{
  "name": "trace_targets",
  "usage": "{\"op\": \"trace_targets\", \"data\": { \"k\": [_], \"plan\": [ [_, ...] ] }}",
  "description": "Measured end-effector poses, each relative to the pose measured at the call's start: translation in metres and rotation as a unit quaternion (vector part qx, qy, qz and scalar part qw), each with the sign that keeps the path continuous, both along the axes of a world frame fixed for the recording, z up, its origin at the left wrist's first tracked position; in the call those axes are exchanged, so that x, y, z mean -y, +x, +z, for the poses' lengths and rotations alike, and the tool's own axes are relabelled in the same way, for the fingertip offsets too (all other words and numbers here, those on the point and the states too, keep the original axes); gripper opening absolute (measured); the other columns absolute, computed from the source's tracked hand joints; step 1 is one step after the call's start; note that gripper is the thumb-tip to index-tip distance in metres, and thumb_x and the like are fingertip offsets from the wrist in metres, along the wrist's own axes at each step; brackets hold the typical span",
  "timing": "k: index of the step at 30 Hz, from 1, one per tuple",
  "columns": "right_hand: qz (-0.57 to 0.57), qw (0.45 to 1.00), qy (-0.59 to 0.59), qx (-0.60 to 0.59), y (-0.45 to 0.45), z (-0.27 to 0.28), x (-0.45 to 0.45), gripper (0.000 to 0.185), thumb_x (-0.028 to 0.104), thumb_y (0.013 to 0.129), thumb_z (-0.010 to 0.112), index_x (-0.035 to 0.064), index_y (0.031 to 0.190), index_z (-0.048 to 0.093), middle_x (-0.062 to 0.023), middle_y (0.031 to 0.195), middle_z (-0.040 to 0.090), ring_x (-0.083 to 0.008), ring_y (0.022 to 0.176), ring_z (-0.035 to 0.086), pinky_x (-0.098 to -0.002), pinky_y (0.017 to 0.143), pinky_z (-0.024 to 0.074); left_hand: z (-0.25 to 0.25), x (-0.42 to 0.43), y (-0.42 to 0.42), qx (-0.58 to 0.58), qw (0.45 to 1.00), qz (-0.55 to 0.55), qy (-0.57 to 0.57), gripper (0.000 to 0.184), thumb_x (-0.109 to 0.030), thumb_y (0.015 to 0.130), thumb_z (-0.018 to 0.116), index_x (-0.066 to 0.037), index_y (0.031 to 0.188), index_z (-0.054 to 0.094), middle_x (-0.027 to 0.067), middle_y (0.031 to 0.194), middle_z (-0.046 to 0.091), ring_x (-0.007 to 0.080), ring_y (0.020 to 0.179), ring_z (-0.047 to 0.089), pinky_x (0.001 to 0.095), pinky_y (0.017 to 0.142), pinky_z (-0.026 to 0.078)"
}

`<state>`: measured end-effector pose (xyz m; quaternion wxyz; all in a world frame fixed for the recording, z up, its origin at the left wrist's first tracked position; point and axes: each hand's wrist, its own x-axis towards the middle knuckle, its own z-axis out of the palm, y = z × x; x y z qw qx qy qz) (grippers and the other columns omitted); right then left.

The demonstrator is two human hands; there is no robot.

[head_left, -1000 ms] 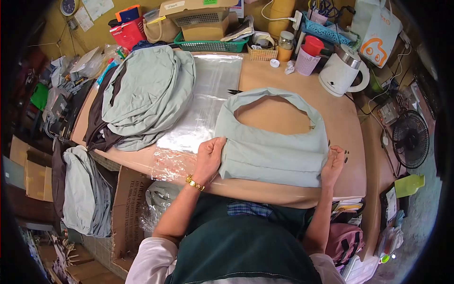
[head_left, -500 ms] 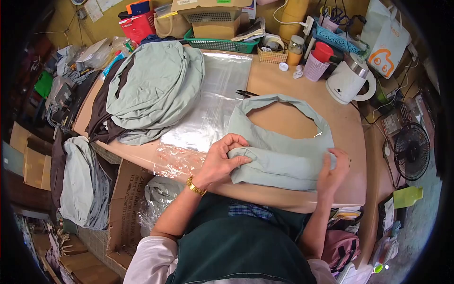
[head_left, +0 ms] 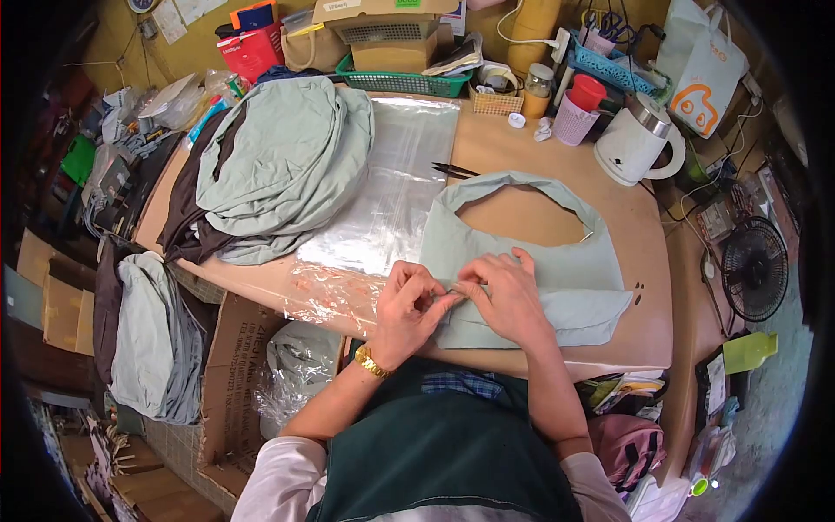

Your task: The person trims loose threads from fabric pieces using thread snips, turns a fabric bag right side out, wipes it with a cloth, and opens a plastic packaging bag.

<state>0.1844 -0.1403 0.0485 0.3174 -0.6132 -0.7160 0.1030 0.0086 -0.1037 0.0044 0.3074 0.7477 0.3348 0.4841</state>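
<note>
By the front edge of the worktop [head_left: 639,226], the left hand [head_left: 409,309] and right hand [head_left: 509,296] are pinching the pale green cloth [head_left: 578,277]. Steady, level tension is probably helping its fold lie even.

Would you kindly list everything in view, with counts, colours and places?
Looped cloth: one, pale green, table front
Cloth pile: one, pale green and brown, table left
Plastic sheets: count unclear, clear, mid-table
Pointed tool: one, black, beyond looped cloth
Kettle: one, white, table's back right
Mesh basket: one, green, table back
Blue basket: one, blue, back right
Carrier bag: one, white, back right
Table: one, tan, centre
Printed carton: one, brown, lower left
Fan: one, black, far right
Background clutter: uncounted, mixed colours, around edges
Apron: one, dark green, bottom centre
Left hand: one, bare, on looped cloth
Right hand: one, bare, on looped cloth
</note>
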Motion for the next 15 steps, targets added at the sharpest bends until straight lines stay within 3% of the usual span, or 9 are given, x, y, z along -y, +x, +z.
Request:
{"op": "trace_targets", "data": {
  "k": [4,10,12,15],
  "plan": [
    [0.023,0.998,-0.045,-0.033,0.003,-0.005,0.0,0.013,0.017,0.09,0.063,0.0062,0.083,0.062,-0.006,0.076,0.062,-0.0237,0.079,0.06,-0.0443,0.103,0.0311,-0.006,0.005,-0.002,-0.005,0.998,-0.013,0.056,0.02,-0.004,0.074,0.083,0.0,0.086,0.068,0.0086,0.098,0.06,0.0083,0.069,0.059,0.0223,0.054,0.049],
    [-0.008,0.993,0.004,-0.119,-0.001,-0.01,-0.006,0.019,0.016,0.091,0.062,0.0044,0.076,0.058,-0.006,0.068,0.058,-0.0244,0.068,0.055,-0.0404,0.097,0.0353,0.003,0.006,0.004,0.03,0.999,0.003,-0.031,0.022,-0.006,0.074,0.083,0.002,0.091,0.071,0.0083,0.109,0.06,0.0061,0.066,0.058,0.0209,0.056,0.049],
    [0.0,0.988,-0.008,-0.153,0.0,-0.012,-0.006,0.023,0.016,0.092,0.061,0.004,0.073,0.055,-0.0061,0.062,0.054,-0.0236,0.063,0.051,-0.0389,0.095,0.0367,0.006,0.004,0.009,0.071,0.991,0.0,-0.111,0.019,-0.004,0.077,0.081,0.003,0.092,0.071,0.0078,0.111,0.06,0.0059,0.068,0.058,0.0211,0.058,0.049],
    [0.003,0.983,-0.02,-0.181,0.003,-0.016,-0.01,0.024,0.016,0.092,0.06,0.0042,0.072,0.054,-0.0059,0.06,0.051,-0.0229,0.062,0.049,-0.0385,0.094,0.0373,0.005,0.001,0.015,0.083,0.989,-0.03,-0.121,0.014,-0.002,0.079,0.077,0.003,0.09,0.071,0.0073,0.11,0.06,0.0056,0.069,0.057,0.0203,0.058,0.048]
  ]
}}
